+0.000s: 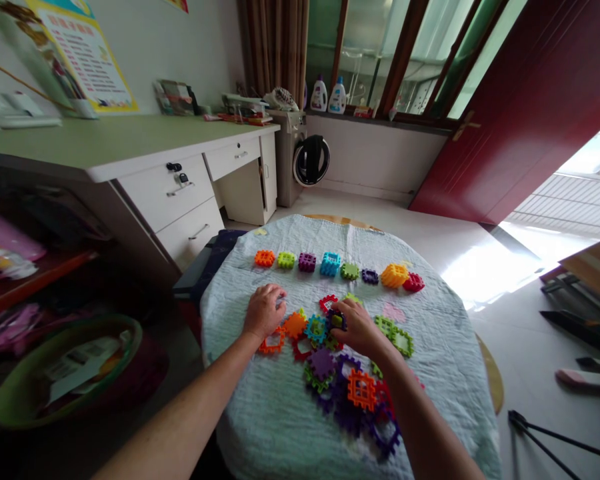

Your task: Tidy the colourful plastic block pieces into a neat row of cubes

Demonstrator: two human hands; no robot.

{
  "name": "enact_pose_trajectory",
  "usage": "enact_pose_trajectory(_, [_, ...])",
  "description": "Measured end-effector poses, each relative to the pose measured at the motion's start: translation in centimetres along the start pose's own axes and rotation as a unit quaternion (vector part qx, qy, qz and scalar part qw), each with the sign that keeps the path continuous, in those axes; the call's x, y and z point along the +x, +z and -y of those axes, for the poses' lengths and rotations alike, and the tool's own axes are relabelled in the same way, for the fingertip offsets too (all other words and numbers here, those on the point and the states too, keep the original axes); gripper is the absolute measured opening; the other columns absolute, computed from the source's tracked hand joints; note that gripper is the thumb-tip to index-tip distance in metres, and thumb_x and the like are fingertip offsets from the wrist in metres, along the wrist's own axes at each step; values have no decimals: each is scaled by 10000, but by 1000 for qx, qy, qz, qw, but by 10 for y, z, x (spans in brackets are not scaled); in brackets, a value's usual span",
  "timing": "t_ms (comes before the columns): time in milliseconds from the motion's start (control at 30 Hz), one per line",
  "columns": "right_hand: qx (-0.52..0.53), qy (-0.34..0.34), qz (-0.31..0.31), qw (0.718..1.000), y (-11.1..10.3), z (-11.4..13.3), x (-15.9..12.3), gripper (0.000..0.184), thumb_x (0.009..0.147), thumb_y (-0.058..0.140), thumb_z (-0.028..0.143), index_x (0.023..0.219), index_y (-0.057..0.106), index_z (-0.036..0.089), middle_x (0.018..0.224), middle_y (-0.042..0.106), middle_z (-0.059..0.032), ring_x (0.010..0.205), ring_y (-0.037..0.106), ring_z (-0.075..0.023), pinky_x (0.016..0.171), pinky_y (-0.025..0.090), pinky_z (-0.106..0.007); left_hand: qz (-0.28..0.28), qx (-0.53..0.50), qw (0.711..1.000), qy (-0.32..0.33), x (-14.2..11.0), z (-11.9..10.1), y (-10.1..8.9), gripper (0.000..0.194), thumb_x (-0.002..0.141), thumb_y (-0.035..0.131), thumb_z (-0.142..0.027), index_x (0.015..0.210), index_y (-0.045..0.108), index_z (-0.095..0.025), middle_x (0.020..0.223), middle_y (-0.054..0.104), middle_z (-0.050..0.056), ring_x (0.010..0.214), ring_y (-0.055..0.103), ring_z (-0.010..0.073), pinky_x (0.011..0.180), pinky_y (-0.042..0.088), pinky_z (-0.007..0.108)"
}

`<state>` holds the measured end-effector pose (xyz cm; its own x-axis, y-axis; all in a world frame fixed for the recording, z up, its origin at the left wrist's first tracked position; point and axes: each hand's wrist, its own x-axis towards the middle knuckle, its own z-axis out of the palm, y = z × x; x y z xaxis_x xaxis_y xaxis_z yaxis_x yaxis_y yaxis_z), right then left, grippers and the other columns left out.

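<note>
A round table under a pale quilted cloth (280, 413) carries many toothed plastic building tiles. My left hand (264, 311) rests palm down on the cloth, its fingers curled, touching an orange tile (273, 342). My right hand (356, 327) is closed around a dark purple piece with a yellow-green part (336, 320). Between the hands lie an orange tile (295, 325), a teal tile (316, 328) and a red tile (328, 303). A heap of purple, orange and green tiles (353, 393) lies under my right forearm. A row of assembled cubes (330, 265) in several colours lines the far side.
A desk with drawers (180, 193) stands to the left, keys hanging from one drawer. A green basin (60, 373) sits low at the left. A washing machine (300, 157) stands by the window, a dark red door (520, 113) at the right. Tripod legs (550, 437) lie on the floor.
</note>
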<state>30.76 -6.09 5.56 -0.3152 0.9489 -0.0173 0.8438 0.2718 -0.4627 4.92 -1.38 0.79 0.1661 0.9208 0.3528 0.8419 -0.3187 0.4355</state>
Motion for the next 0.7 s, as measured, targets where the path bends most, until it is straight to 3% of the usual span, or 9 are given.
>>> enact_pose_trajectory(233, [-26, 14, 22, 999, 0, 6, 5, 540, 688, 650, 220, 1224, 594, 187, 1098, 619, -89, 1005, 506, -252, 887, 365, -366, 3, -1, 1000, -4, 0, 0, 0, 165, 775, 550, -188, 906, 644, -223, 1044, 661, 61, 1019, 582, 243, 958, 458, 394])
enact_pose_trajectory(400, [-34, -2, -5, 999, -3, 7, 3, 526, 665, 634, 180, 1190, 603, 203, 1066, 597, -75, 995, 481, -245, 872, 364, -348, 2, 2, 1000, 1, 0, 0, 0, 162, 778, 545, -191, 902, 644, -224, 1035, 661, 63, 1009, 583, 244, 950, 461, 397])
enact_pose_trajectory(500, [-45, 6, -45, 998, -12, -6, 4, 477, 674, 628, 170, 1150, 613, 202, 1033, 581, -76, 968, 480, -238, 853, 367, -336, 1, 1, 1000, 1, 0, 1, 0, 171, 774, 548, -192, 912, 644, -224, 1044, 659, 63, 1015, 583, 244, 958, 457, 395])
enact_pose_trajectory(700, [-117, 71, -82, 987, -41, -55, 25, 512, 697, 608, 195, 1208, 590, 211, 1126, 578, -90, 1035, 490, -256, 886, 333, -359, 4, 2, 1000, 4, 0, 1, 0, 180, 784, 538, -193, 931, 640, -210, 1053, 651, 71, 1021, 572, 252, 955, 455, 406])
